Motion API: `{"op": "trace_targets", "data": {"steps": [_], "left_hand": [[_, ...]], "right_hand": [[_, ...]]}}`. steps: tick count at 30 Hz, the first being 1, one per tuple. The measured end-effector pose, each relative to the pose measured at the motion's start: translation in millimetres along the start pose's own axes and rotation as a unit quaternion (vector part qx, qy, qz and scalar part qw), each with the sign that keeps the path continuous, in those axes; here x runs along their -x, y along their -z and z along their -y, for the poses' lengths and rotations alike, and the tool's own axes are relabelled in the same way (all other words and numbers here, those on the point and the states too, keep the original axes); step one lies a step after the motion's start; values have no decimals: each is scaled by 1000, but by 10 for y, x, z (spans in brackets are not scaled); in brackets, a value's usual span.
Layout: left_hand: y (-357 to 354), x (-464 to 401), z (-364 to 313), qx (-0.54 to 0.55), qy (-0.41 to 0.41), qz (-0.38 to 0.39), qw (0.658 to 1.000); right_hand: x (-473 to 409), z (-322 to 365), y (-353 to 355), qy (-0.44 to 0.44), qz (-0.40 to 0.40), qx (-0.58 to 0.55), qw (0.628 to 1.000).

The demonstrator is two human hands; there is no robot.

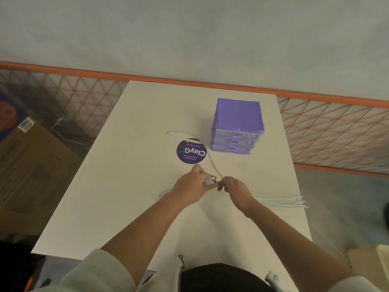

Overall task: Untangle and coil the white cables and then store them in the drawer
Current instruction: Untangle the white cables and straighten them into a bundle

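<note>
One white cable (211, 160) runs from the person's hands up across the table (126, 144), over the edge of a round purple sticker (191, 151), and ends in a loose plug near the table's middle. Its near end, a plug (209, 181), sits pinched between the two hands. The left hand (189, 187) has its fingers curled shut around that plug; the right hand (235, 187) is closed on the cable just beside it, the two hands almost touching. To the right, more cables (282, 202) lie in a straight bundle reaching the table's right edge. A faint loop of cable shows under the left wrist. Beyond the sticker stands a purple drawer unit (237, 125), three drawers all closed, just beside the cable's curve. An orange mesh fence (336, 131) backs the table, and a cardboard box (31, 165) sits on the floor to the left.
</note>
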State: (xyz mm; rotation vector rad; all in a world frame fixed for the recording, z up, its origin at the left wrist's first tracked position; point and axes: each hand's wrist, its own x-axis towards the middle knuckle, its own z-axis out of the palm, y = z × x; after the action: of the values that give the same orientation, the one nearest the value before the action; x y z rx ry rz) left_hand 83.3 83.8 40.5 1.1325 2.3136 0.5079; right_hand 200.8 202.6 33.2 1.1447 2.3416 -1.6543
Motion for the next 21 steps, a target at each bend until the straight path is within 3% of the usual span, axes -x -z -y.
{"op": "trace_targets", "data": {"steps": [4,8,16,18,21], "left_hand": [[-73,-59,-12,5,29,11,1000],[-87,-93,-26,101,63,50,992],[-160,-89,-118,150,106,-33,982],[-170,-88,-108,136,110,-39,984],[-157,-71,-111,116,114,-55,985]], "right_hand": [[21,6,99,13,12,-23,1000],[-3,-46,150,24,24,-17,999],[48,-57,168,61,35,17,997],[49,-96,206,65,44,90,993],[39,-203,361,97,16,274,957]]}}
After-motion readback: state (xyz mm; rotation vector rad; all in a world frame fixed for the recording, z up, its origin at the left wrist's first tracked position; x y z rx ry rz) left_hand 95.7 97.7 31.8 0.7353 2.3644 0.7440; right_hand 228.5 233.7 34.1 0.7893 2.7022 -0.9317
